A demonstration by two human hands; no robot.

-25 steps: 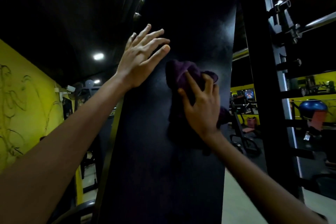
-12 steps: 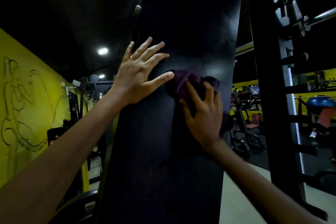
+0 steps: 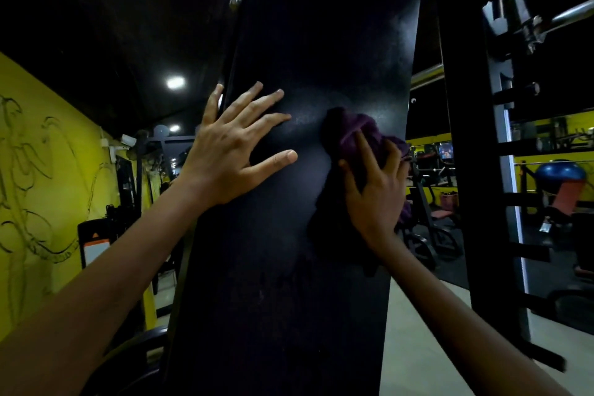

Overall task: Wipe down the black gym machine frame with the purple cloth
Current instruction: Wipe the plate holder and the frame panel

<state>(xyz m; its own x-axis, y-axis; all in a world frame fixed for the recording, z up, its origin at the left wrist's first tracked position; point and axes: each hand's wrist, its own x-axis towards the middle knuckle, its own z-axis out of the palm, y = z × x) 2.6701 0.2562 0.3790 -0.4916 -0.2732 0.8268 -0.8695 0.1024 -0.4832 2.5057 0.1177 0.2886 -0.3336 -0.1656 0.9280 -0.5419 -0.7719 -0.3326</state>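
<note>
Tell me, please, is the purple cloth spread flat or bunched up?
Bunched: the purple cloth shows crumpled folds under the right hand.

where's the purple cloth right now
In the head view, the purple cloth is right of centre on the black frame, pressed under the right hand, beside the left hand.
</note>
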